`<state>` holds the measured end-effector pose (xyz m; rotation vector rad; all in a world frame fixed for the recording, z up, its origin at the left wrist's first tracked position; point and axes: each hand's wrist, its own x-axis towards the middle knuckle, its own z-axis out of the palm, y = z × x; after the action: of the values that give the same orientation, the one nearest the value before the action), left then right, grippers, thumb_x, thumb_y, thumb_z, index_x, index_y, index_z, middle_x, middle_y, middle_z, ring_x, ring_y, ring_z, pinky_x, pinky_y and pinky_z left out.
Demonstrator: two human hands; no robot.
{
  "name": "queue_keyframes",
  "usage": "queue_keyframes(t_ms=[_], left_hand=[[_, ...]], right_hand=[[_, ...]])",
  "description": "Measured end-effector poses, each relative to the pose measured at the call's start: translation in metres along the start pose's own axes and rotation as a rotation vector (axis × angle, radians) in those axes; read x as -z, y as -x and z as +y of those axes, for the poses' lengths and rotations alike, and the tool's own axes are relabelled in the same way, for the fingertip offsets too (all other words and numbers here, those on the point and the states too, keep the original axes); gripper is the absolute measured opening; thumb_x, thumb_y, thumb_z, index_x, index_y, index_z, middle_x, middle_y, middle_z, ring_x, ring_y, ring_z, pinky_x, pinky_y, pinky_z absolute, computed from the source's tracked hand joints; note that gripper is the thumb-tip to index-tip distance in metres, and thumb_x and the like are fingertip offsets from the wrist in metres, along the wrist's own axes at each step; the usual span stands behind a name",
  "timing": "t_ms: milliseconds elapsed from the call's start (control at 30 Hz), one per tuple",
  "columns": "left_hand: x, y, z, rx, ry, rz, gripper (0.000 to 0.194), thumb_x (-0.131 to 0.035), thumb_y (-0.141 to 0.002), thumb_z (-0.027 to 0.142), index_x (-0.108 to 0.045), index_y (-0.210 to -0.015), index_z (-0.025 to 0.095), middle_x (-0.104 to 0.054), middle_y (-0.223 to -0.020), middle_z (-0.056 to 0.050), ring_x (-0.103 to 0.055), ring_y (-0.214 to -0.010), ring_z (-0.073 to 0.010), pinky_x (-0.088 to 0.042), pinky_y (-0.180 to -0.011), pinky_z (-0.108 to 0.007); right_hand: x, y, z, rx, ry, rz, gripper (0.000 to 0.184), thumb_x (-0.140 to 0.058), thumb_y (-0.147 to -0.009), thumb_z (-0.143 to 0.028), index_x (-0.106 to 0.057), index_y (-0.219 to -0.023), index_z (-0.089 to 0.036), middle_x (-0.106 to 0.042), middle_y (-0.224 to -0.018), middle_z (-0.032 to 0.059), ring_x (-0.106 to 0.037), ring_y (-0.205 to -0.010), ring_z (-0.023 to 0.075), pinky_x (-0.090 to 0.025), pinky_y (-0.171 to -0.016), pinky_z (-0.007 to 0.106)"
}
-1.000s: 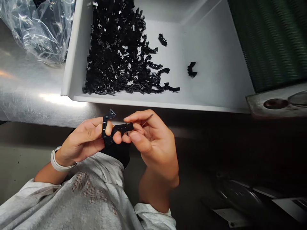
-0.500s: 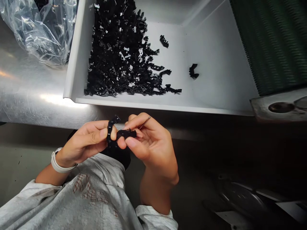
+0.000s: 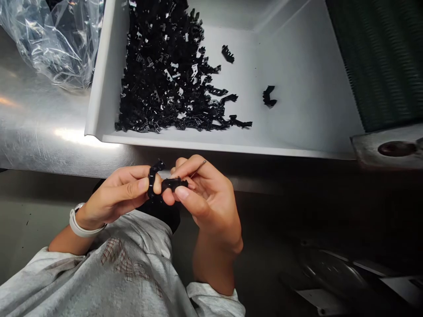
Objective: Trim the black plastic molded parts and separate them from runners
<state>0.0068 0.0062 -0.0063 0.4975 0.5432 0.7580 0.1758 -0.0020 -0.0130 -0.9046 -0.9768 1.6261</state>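
Note:
My left hand (image 3: 122, 191) is closed, pinching a curved black plastic part (image 3: 152, 179) between thumb and fingers, upright. Close beside it, my right hand (image 3: 208, 193) grips a second black plastic part (image 3: 175, 183), held lengthwise between thumb and fingertips. A thin pointed tool (image 3: 200, 166) also sticks out between the right hand's fingers; most of it is hidden. Both hands are in front of the white tray (image 3: 211, 147), which holds a heap of similar black parts (image 3: 161, 75). Whether the two held parts touch, I cannot tell.
Two loose black parts lie apart in the tray, one upper (image 3: 228, 53) and one further right (image 3: 269, 96). A clear plastic bag (image 3: 62, 48) rests on the metal table (image 3: 42, 119) at left. A dark green ribbed belt (image 3: 380, 57) with a metal bracket (image 3: 390, 147) borders the right.
The right hand's thumb and wrist have shifted very slightly. Both hands keep hold of their parts. The tray's right side and the belt appear a little further right as the view shifts.

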Motion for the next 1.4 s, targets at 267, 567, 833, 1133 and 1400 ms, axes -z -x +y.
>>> queue_keyframes(t_ms=[267, 567, 833, 1133, 1400], left_hand=[[0.0, -0.002, -0.001, -0.018, -0.047, -0.039, 0.022, -0.064, -0.089, 0.033, -0.07, -0.08, 0.014, -0.063, -0.071, -0.005, -0.058, -0.073, -0.0119, -0.043, -0.07, -0.019], [0.004, 0.001, -0.001, 0.008, -0.309, -0.1, 0.023, -0.057, -0.094, 0.034, -0.067, -0.085, 0.015, -0.064, -0.079, -0.006, -0.057, -0.077, -0.0146, -0.044, -0.074, -0.024], [0.009, -0.002, -0.001, 0.003, -0.329, -0.124, 0.025, -0.057, -0.094, 0.035, -0.068, -0.086, 0.013, -0.064, -0.079, -0.007, -0.057, -0.076, -0.0145, -0.046, -0.073, -0.025], [0.011, 0.0, 0.0, 0.026, -0.266, -0.137, 0.023, -0.058, -0.093, 0.032, -0.069, -0.085, 0.014, -0.064, -0.078, -0.007, -0.057, -0.076, -0.0135, -0.046, -0.072, -0.022], [0.009, -0.002, 0.001, 0.064, -0.082, -0.212, 0.028, -0.06, -0.091, 0.038, -0.065, -0.077, 0.014, -0.066, -0.074, -0.009, -0.065, -0.078, -0.0189, -0.051, -0.08, -0.029]], right_hand=[[0.003, 0.0, 0.0, -0.036, 0.032, 0.027, 0.024, -0.072, -0.082, -0.039, -0.059, -0.087, -0.02, -0.044, -0.065, -0.0062, -0.056, -0.052, 0.007, -0.039, -0.047, 0.018], [-0.002, -0.004, -0.016, -0.145, 0.026, -0.067, 0.024, -0.071, -0.085, -0.031, -0.053, -0.075, -0.018, -0.045, -0.067, -0.0062, -0.057, -0.049, 0.0047, -0.042, -0.042, 0.015], [0.002, -0.004, -0.012, -0.111, 0.02, -0.04, 0.022, -0.069, -0.086, -0.035, -0.059, -0.078, -0.017, -0.047, -0.073, -0.0049, -0.057, -0.047, 0.0033, -0.04, -0.039, 0.015], [-0.004, -0.003, -0.015, -0.149, 0.03, -0.065, 0.021, -0.068, -0.087, -0.032, -0.055, -0.077, -0.018, -0.052, -0.071, -0.0045, -0.057, -0.05, 0.0043, -0.043, -0.044, 0.015], [-0.005, 0.003, -0.015, -0.128, -0.011, -0.017, 0.021, -0.064, -0.089, -0.041, -0.062, -0.09, -0.02, -0.046, -0.069, -0.0047, -0.06, -0.049, 0.0076, -0.042, -0.04, 0.016]])
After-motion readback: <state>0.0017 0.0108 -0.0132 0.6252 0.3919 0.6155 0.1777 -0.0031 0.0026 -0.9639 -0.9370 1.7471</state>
